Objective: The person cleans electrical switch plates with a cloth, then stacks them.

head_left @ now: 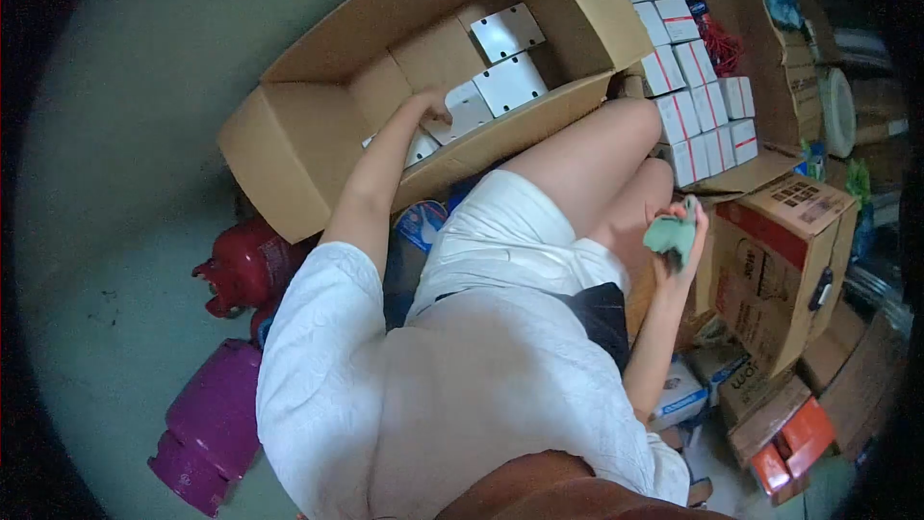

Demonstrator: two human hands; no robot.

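My left hand (pixel 430 108) reaches into a large open cardboard box (pixel 303 135), over the white metal pieces lying in it. Its fingers are bent down beside a white piece (pixel 467 113); whether they grip anything cannot be made out. Further along the box lie two more white pieces with dark holes, one nearer (pixel 510 85) and one farther (pixel 507 33). Away from the box, my right hand (pixel 685 236) is raised near my knee, closed around a green object (pixel 667 233) with a dark part below it.
Small white boxes with red stripes (pixel 693 87) fill a second carton at the upper right, beside red cords (pixel 720 43). A printed carton (pixel 760 270) stands at the right. Red (pixel 252 260) and purple (pixel 212 414) gas cylinders are on the left.
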